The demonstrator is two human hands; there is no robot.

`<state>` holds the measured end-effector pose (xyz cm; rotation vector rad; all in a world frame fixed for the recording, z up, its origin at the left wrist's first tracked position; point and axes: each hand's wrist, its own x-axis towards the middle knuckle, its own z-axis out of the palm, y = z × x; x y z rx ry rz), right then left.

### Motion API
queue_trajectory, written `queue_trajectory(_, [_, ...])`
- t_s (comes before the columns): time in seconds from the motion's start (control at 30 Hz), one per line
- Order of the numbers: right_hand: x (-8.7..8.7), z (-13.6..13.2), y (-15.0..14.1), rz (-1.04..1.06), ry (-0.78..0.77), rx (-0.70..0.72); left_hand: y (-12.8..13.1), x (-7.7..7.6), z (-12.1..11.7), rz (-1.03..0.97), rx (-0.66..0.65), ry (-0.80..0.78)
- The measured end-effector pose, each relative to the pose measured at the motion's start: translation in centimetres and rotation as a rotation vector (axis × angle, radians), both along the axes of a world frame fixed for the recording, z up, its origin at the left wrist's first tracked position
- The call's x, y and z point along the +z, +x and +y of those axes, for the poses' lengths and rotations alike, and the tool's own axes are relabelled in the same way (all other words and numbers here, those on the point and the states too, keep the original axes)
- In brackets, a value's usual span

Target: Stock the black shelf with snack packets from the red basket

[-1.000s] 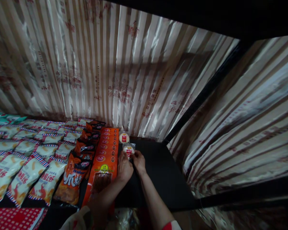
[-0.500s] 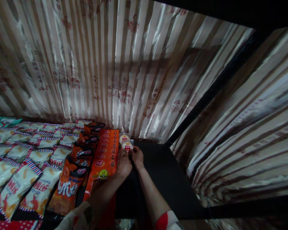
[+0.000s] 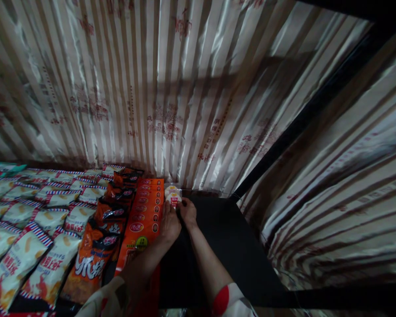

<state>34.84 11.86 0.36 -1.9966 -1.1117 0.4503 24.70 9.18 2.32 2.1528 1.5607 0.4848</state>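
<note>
Your right hand pinches the packet just right of the orange packs; your left hand touches it, grip indeterminable. Two-sided contact presumably keeps it from twisting.

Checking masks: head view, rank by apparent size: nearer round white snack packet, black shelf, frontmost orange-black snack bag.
1. Black shelf
2. Frontmost orange-black snack bag
3. Nearer round white snack packet
</note>
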Motion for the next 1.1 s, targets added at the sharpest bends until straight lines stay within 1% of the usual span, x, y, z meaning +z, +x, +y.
queue_trajectory(0.23, [-0.1, -0.1, -0.3, -0.036, 0.009, 0.006, -0.2, 0.6, 0.0, 0.022, -0.015, -0.021])
queue_trajectory(0.33, [-0.1, -0.8, -0.9, -0.057, 0.061, -0.033, -0.5, 0.9, -0.2, 0.031, -0.043, 0.011])
queue_trajectory(0.43, [0.1, -2.4, -1.8, -0.066, 0.172, -0.089, -0.9, 1.1, -0.8, 0.030, -0.111, 0.108])
queue_trajectory(0.5, [0.5, -3.9, -2.4, -0.043, 0.226, -0.094, -1.2, 1.2, -1.6, 0.023, -0.162, 0.168])
queue_trajectory(0.57, [1.0, -5.9, -3.0, -0.015, 0.276, -0.103, -1.6, 1.3, -2.8, 0.019, -0.194, 0.191])
queue_trajectory(0.7, [1.7, -10.7, -4.4, 0.046, 0.344, -0.131, -2.5, 1.5, -6.5, -0.032, -0.254, 0.147])
queue_trajectory(0.77, [1.7, -13.3, -5.3, 0.098, 0.374, -0.155, -3.2, 1.4, -8.9, -0.099, -0.310, 0.132])
queue_trajectory(0.83, [1.4, -16.2, -6.2, 0.161, 0.407, -0.163, -4.2, 1.0, -11.6, -0.167, -0.368, 0.118])
queue_trajectory(0.9, [0.7, -19.3, -7.3, 0.201, 0.421, -0.181, -5.4, 0.1, -14.6, -0.222, -0.403, 0.097])
queue_trajectory(0.97, [-0.4, -22.4, -8.4, 0.213, 0.400, -0.190, -6.8, -1.2, -17.5, -0.280, -0.452, 0.086])
queue_trajectory(1.03, [-1.9, -25.3, -9.4, 0.223, 0.342, -0.180, -8.3, -2.8, -20.0, -0.306, -0.526, 0.041])
queue_trajectory(1.1, [-3.8, -27.7, -10.3, 0.212, 0.228, -0.150, -9.7, -4.4, -22.0, -0.291, -0.530, -0.013])
